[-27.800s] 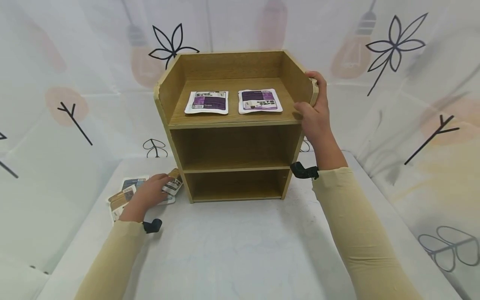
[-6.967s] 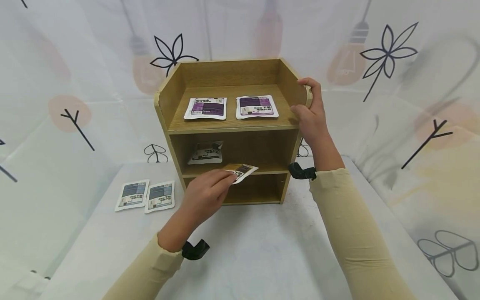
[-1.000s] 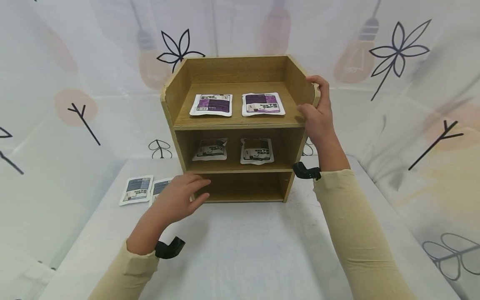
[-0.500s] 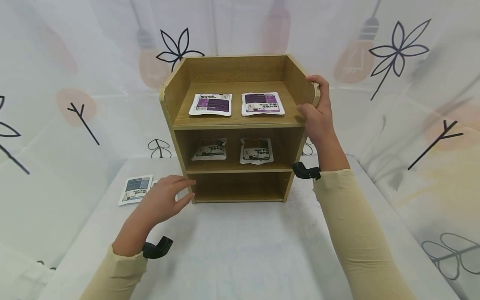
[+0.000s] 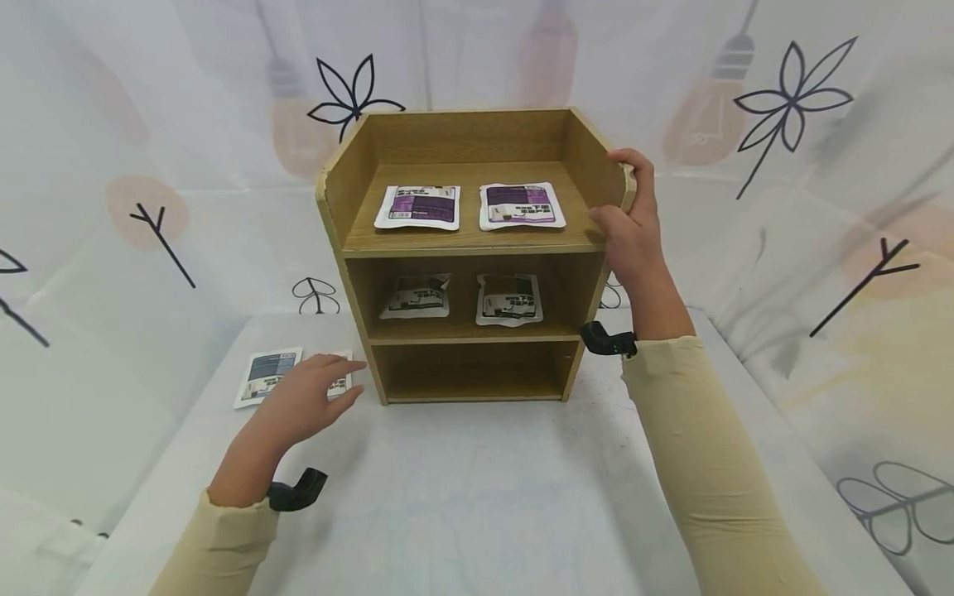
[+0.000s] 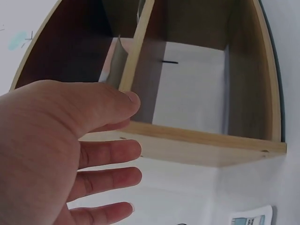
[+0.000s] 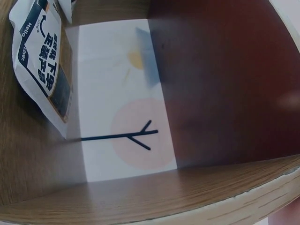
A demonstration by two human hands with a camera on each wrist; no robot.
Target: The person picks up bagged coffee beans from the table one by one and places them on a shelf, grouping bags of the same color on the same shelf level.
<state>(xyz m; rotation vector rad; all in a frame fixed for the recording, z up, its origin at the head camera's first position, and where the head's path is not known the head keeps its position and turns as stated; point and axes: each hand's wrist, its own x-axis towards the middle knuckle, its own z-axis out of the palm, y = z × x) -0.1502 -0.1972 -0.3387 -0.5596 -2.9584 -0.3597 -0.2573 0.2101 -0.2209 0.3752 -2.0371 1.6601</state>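
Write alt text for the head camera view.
A person's right hand grips the side of a wooden three-level shelf with two packets on each of its upper two levels. The empty left hand partly hides two more packets on the white table beside the shelf.

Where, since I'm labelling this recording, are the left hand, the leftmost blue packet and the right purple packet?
Left hand (image 5: 300, 402): head view, back of the hand.
Leftmost blue packet (image 5: 268, 375): head view, its printed face.
Right purple packet (image 5: 522, 206): head view, middle of its printed face.
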